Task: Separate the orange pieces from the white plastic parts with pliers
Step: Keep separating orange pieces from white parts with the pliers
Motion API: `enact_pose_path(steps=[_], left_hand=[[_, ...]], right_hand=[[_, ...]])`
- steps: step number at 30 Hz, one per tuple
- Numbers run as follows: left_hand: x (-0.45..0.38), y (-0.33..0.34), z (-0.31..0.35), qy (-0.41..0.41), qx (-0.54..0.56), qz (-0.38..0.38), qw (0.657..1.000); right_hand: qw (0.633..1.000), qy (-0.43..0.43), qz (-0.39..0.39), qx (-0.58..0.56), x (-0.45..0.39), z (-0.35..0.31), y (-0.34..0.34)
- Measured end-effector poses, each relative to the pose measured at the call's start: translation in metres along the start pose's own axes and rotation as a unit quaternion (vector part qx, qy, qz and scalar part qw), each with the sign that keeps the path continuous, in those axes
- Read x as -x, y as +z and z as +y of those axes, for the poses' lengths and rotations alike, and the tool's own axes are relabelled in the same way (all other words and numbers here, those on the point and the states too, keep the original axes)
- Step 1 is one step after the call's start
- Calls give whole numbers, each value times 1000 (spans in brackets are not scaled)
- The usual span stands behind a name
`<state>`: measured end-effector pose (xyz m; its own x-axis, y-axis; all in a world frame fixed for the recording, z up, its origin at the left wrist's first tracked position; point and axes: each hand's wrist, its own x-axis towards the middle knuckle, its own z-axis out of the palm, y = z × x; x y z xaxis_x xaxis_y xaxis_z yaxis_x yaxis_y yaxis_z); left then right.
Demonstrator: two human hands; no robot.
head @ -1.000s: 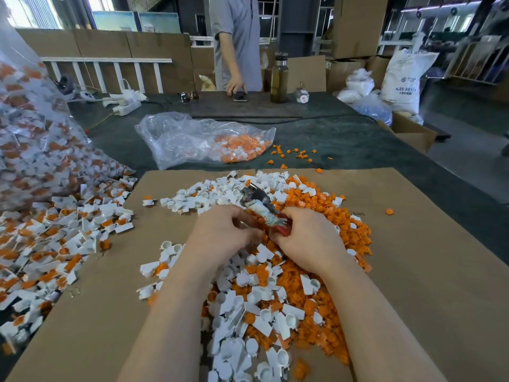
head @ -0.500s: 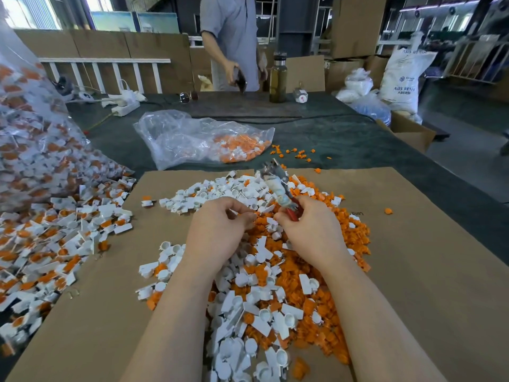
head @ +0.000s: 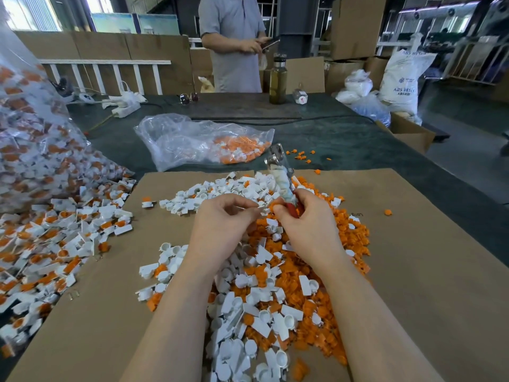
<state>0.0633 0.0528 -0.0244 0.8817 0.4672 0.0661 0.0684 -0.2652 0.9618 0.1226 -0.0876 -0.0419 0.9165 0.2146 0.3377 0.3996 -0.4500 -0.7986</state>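
Pliers (head: 281, 175) are in the right hand (head: 308, 224), red handle in the curled fingers (head: 281, 213), metal head up and tilted away toward the far side, shaft wrapped in pale tape. Whether the jaws are apart or together: can't tell. Left hand (head: 220, 224) pinches a small white part (head: 263, 208) between thumb and fingertips, right at the right hand's thumb, just below the pliers handle. Both hands meet over the middle of the pile.

Pile sits on a brown cardboard sheet (head: 413, 271) on the worktop (head: 344, 139). White parts (head: 234, 312) mostly on the left and near side, loose orange pieces (head: 338, 238) mostly on the right; the two mix in the centre. One orange piece (head: 388, 212) lies alone on the cardboard to the right.

Left of the sheet: a spill of unsorted parts (head: 55, 238), white with orange still in, coming out of a big clear bag (head: 35, 150). Beyond the sheet: a smaller clear bag (head: 198, 139) with orange pieces inside, and a few orange bits (head: 301, 155) scattered on the dark worktop near it.

Far edge of the worktop: a bottle (head: 278, 79), sunglasses (head: 189, 97), a power strip (head: 125, 109). A person in a grey shirt (head: 234, 45) stands behind, holding something in both hands. White sack (head: 399, 84) and cartons at the right rear.
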Motion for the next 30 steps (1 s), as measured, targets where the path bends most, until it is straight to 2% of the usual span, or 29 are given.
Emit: enact_pose_path(steps=[9, 13, 21, 30], left_hand=[[0, 3, 1, -13, 121, 58, 991], [1, 7, 4, -28, 198, 43, 979], [8, 10, 8, -49, 252, 2, 966], [11, 13, 11, -26, 273, 13, 961]], right_hand=[[997, -23, 7, -68, 2, -5, 0], [995, -32, 22, -92, 4, -7, 0], [996, -40, 52, -59, 6, -9, 2], [994, -49, 85, -47, 8, -12, 4]])
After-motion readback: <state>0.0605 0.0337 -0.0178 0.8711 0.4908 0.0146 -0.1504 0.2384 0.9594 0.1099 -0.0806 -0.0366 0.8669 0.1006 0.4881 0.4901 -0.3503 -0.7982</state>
